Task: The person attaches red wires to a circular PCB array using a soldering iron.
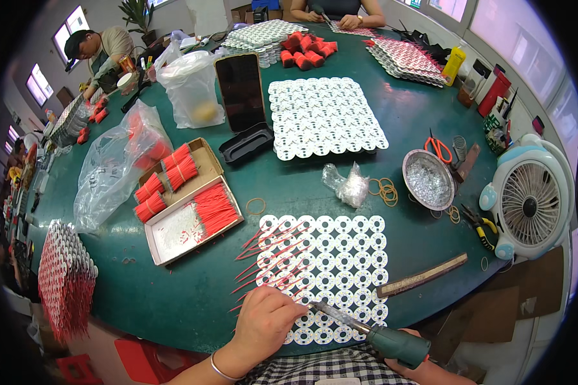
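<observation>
On the green table in front of me lies a panel of round white circuit boards, joined in rows. Red wires are attached along its left part, their free ends hanging leftward. My left hand rests over the panel's lower left, fingers pinched on a thin red wire mostly hidden by the hand. My right hand is wrapped round the green handle of a soldering iron, partly hidden behind it. The iron's tip meets the panel right beside my left fingertips.
A box of cut red wires is at left, near a stacked wired pile. Farther off are a phone and a board stack. A metal bowl, pliers, wooden strip and fan stand right. Two people work beyond.
</observation>
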The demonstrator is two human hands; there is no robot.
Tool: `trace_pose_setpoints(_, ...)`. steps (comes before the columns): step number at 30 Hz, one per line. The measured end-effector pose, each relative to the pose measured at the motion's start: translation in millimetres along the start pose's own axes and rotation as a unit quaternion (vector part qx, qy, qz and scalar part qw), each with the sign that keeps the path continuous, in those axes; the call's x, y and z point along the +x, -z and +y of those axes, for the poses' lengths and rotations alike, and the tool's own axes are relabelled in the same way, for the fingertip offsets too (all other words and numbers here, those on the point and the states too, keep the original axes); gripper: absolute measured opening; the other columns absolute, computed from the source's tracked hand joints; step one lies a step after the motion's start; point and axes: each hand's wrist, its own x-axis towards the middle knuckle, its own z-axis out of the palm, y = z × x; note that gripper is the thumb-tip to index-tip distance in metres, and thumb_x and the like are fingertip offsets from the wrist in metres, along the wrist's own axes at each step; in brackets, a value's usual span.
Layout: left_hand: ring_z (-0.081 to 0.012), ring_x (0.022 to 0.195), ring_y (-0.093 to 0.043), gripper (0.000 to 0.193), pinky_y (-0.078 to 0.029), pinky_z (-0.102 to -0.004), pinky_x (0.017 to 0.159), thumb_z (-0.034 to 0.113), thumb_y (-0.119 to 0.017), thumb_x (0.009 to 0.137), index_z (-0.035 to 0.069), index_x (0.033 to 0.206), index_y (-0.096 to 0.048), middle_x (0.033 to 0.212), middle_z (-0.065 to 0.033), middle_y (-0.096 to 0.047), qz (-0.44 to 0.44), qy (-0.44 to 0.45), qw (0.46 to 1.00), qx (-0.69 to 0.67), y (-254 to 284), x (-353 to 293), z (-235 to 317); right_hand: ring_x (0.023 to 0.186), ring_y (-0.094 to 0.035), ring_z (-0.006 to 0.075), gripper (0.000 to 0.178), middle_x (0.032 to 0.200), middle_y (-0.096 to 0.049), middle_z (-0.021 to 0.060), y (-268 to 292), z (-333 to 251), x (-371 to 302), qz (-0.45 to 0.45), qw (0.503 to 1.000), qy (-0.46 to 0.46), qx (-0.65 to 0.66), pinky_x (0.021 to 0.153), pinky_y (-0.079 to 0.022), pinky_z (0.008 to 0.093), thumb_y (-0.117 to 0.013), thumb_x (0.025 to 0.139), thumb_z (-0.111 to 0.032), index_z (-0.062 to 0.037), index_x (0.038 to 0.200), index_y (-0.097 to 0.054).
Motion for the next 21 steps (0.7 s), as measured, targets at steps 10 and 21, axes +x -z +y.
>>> trace_pose_setpoints(10, -0.0198, 0.074, -0.052, 0.018, -0.041, -0.0320, 0.066, 0.003, -0.065, 0.063, 0.011, 0.079, -0.064, 0.073, -0.0002, -0.055, 0.000, -0.009, 1.000, -0.014, 2.8, -5.3, 2.6, 0.057, -0.058, 0.0192, 0.068, 0.088, -0.058, 0.0139, -5.0, -24.9, 15.2, 0.204, 0.941, -0.069, 0.261, 0.050, -0.046, 0.0280, -0.054, 0.078, -0.054, 0.0068, 0.108, -0.047)
trace_pose_setpoints(21, -0.0313, 0.078, -0.055, 0.009, -0.045, -0.0396, 0.071, 0.007, -0.062, 0.071, 0.003, 0.078, -0.064, 0.079, -0.0145, -0.059, 0.095, 0.098, 0.962, 0.238, 94.6, 71.0, -85.9, 0.055, -0.057, 0.0194, 0.052, 0.100, -0.053, 0.0169, -4.5, -15.4, 23.0, 0.249, 0.927, -0.029, 0.278, 0.046, -0.047, 0.0293, -0.047, 0.083, -0.037, 0.0066, 0.110, -0.040)
